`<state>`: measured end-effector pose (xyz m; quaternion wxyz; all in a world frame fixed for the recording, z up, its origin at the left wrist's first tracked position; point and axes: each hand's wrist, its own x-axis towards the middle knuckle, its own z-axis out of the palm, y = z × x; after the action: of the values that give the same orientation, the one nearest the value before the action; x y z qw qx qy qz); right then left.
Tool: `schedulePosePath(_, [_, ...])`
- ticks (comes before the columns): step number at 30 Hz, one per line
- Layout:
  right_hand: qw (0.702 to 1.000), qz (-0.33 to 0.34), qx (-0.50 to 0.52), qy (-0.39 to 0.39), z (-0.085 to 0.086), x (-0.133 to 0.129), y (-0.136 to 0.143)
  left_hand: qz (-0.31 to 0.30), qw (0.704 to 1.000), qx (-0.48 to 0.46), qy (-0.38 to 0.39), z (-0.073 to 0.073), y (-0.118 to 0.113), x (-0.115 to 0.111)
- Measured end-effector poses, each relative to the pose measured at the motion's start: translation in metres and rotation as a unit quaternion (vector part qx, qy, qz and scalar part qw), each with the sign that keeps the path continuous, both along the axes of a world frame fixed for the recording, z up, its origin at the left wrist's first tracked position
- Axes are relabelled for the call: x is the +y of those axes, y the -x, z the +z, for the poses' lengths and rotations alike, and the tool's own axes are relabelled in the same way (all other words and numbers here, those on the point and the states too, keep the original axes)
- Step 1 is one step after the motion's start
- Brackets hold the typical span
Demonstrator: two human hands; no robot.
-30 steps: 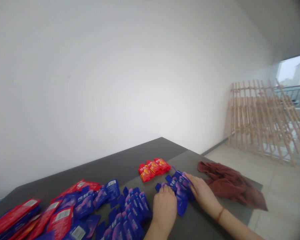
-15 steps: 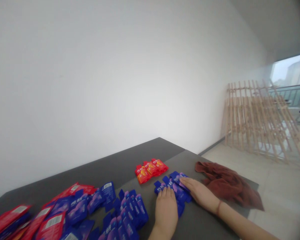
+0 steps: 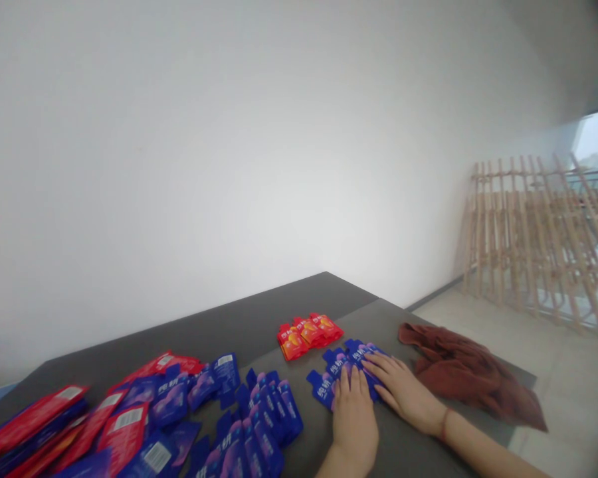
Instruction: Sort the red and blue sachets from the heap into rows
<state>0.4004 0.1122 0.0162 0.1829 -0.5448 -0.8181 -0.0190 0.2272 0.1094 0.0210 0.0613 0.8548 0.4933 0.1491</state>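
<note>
A row of overlapping blue packets (image 3: 323, 390) lies on the dark table (image 3: 279, 307). My left hand (image 3: 353, 419) rests flat on the row's near side, fingers stretched out. Just right of it, my right hand (image 3: 408, 397) lies palm down on the packets at the right end, its fingers spread. Behind the row sit several overlapping red packets (image 3: 309, 334). More blue packets (image 3: 272, 411) are bunched together left of my left hand. The parts of the packets beneath both palms are hidden.
A brown cloth (image 3: 471, 372) is crumpled at the table's right side. Mixed red and blue packets (image 3: 124, 428) are heaped at the left. A white wall (image 3: 204, 166) stands behind the table, and wooden frames (image 3: 533, 239) lean at the right.
My left hand has shifted right along the blue row, uncovering packets at its left end. My right hand's fingers have spread. The view has turned slightly left.
</note>
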Motion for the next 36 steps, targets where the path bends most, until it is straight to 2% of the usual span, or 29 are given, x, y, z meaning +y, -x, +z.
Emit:
schedulePosePath(5, [1.0,0.009,-0.015,-0.009,0.003,-0.001,-0.005,-0.04,0.998,-0.051,-0.015,0.002,0.007,-0.005])
schedulePosePath(8, [0.999,0.018,-0.006,-0.041,0.013,-0.004,0.008,-0.056,0.995,-0.075,-0.041,0.01,0.037,-0.015])
schedulePosePath(10, [0.997,0.043,0.024,-0.058,0.022,-0.009,0.036,-0.061,0.993,-0.071,-0.068,0.019,0.073,-0.017])
schedulePosePath(12, [0.993,0.094,0.069,-0.032,0.031,-0.018,0.08,-0.018,0.993,-0.06,-0.1,0.026,0.116,-0.013])
schedulePosePath(13, [0.989,0.108,0.096,-0.008,0.035,-0.023,0.104,0.023,0.992,-0.06,-0.109,0.027,0.137,-0.01])
schedulePosePath(16, [0.981,0.073,0.169,0.065,0.045,-0.031,0.173,0.128,0.986,-0.059,-0.089,0.022,0.186,0.001])
schedulePosePath(18, [0.982,0.028,0.171,0.08,0.05,-0.03,0.205,0.147,0.985,-0.053,-0.072,0.011,0.201,0.004])
schedulePosePath(20, [0.983,-0.014,0.156,0.097,0.052,-0.026,0.221,0.142,0.986,-0.055,-0.066,0.001,0.204,0.004])
schedulePosePath(22, [0.979,-0.043,0.15,0.131,0.052,-0.02,0.227,0.138,0.987,-0.058,-0.059,-0.005,0.201,0.001])
schedulePosePath(26, [0.96,-0.044,0.188,0.201,0.052,-0.003,0.216,0.149,0.987,-0.049,-0.038,0.001,0.194,-0.004])
schedulePosePath(31, [0.954,-0.079,0.194,0.214,0.053,0.023,0.197,0.149,0.985,-0.072,-0.049,0.008,0.192,-0.006])
schedulePosePath(36, [0.925,-0.076,0.239,0.285,0.044,0.04,0.209,0.138,0.982,-0.108,-0.068,0.002,0.193,-0.005])
